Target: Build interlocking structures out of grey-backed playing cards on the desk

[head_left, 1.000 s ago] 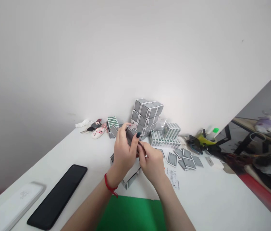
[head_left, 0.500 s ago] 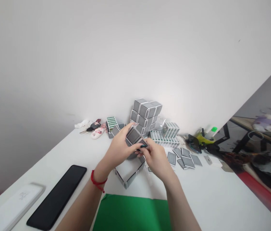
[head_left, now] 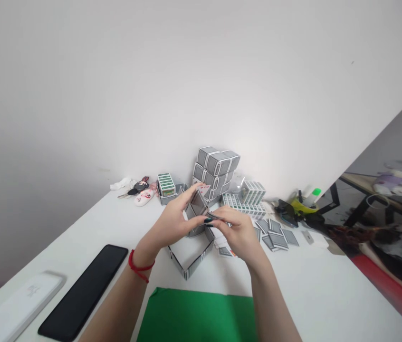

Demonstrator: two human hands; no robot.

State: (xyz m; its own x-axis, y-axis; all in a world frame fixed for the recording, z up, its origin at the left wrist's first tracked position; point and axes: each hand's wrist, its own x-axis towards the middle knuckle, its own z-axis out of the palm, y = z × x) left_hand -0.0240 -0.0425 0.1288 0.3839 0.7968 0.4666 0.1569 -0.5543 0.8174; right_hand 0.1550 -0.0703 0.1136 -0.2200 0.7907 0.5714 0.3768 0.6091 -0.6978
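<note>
My left hand (head_left: 173,222) grips a deck of grey-backed playing cards (head_left: 197,205) tilted upward above the white table. My right hand (head_left: 237,231) pinches the deck's lower right edge, fingers closed on the cards. Just below both hands sits an open card tray (head_left: 191,252) with a patterned rim. A stack of card boxes (head_left: 217,168) rises behind the hands, against the wall.
A black phone (head_left: 85,290) and a white case (head_left: 12,308) lie at the left. A green sheet (head_left: 197,316) lies at the near edge. Loose cards (head_left: 275,237) and packs (head_left: 244,204) are spread to the right, keys and charms (head_left: 140,190) at the back left.
The deck has been tilted up more steeply in my left hand, and both hands have shifted slightly forward and right. The tray beneath is now more exposed.
</note>
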